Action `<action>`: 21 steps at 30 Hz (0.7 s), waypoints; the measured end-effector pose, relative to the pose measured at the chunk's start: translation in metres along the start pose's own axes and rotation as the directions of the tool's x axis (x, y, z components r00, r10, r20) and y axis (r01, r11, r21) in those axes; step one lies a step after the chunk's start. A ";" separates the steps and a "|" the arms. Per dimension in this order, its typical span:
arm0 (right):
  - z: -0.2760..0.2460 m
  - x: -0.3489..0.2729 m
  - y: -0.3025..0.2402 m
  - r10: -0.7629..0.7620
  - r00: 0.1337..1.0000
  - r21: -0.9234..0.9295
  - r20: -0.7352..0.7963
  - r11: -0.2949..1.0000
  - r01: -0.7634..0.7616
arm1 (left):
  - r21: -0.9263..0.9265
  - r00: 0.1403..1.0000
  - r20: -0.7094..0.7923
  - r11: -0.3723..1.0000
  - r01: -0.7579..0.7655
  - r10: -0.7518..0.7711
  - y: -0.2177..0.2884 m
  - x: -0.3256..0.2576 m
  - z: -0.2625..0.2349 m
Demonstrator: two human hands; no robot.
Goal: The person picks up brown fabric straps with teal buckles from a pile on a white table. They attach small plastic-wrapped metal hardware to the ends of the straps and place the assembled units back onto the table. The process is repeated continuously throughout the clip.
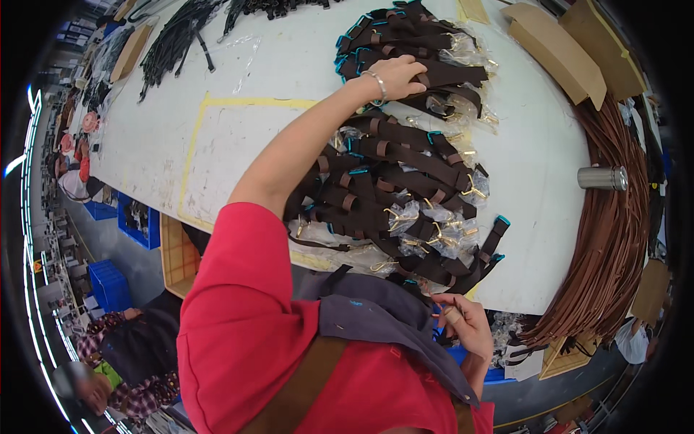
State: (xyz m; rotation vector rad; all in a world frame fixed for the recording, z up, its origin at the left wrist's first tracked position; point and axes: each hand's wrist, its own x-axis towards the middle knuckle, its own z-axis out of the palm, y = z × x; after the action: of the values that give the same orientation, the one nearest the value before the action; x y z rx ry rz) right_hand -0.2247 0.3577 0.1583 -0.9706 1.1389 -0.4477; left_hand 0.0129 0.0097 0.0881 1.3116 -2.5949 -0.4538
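My left hand, arm stretched far across the table, is closed on a dark brown strap in the upper pile. Straps there carry teal-wrapped buckles at one end and gold clips in clear plastic at the other. Nearer me lies a second, larger heap of similar straps, with brown loops, teal pieces and plastic-wrapped gold hardware. Close to my body at the table's near edge, my right hand has its fingers curled together; what they hold is too small to make out.
On the right hangs a thick bundle of long brown strips with a metal cylinder on it. Cardboard pieces stand at the far right. Black straps lie far left. Blue crates and a seated person are at left.
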 end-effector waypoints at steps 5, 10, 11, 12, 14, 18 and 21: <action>0.006 0.022 -0.008 0.015 0.990 0.007 0.141 1.000 -0.016 | -0.551 0.869 0.493 0.763 0.339 -0.031 0.016 -0.161 -0.042; 0.028 0.054 -0.022 -0.011 0.961 -0.056 0.277 0.998 0.028 | -0.199 0.944 0.295 0.957 0.211 -0.147 0.048 -0.311 0.047; 0.031 0.059 -0.021 0.008 0.960 -0.053 0.278 0.999 0.007 | -0.127 0.974 0.176 0.978 0.165 -0.142 0.060 -0.326 0.065; 0.036 0.066 -0.024 0.022 0.953 -0.050 0.301 0.999 -0.007 | -0.040 0.973 0.161 0.984 0.174 -0.165 0.066 -0.340 0.082; 0.042 0.078 -0.022 0.036 0.948 -0.027 0.316 0.999 -0.029 | 0.131 0.973 0.127 0.976 0.174 -0.191 0.072 -0.353 0.103; 0.046 0.110 -0.007 0.022 0.950 0.109 0.311 0.992 -0.059 | -0.165 0.965 0.189 0.963 0.211 -0.180 0.077 -0.354 0.070; 0.059 0.148 -0.016 0.022 0.973 0.337 0.229 0.936 -0.101 | -0.468 0.958 0.222 0.842 0.269 -0.183 0.085 -0.340 0.019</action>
State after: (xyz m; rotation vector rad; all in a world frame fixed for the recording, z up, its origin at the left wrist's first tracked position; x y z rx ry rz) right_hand -0.1106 0.2651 0.0952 -0.6547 0.8495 -0.4584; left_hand 0.1429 0.3356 0.0883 1.4334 -2.2131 -1.2298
